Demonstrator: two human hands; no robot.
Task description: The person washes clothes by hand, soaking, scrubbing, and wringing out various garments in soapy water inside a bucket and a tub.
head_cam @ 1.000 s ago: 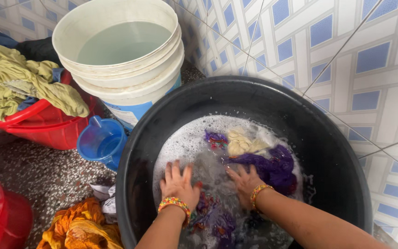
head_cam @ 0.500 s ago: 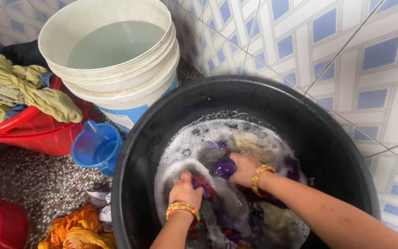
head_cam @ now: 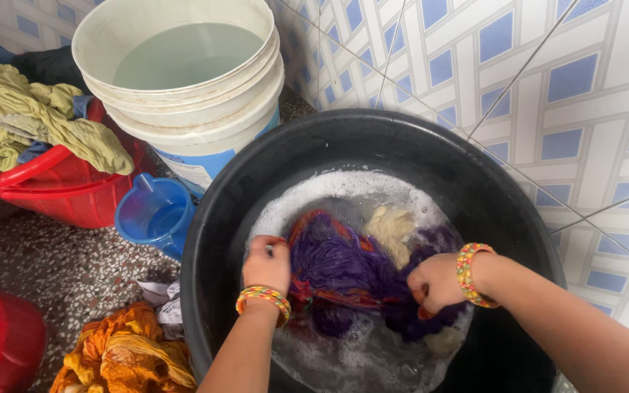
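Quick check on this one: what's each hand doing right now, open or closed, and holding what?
Left hand: closed, gripping the purple cloth by its edge, above the suds.
Right hand: closed in a fist on the same purple cloth, at its other end.

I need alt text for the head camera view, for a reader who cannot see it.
Two bare hands, left hand and right hand, grip a wet purple cloth over soapy water in a black tub. Beside it stand a white bucket of water, a blue jug and a red basket of clothes.

Speckled floor [head_cam: 60, 269] under black tub [head_cam: 475, 189], white bucket [head_cam: 205, 138], blue jug [head_cam: 156, 215], orange cloth [head_cam: 121, 353].
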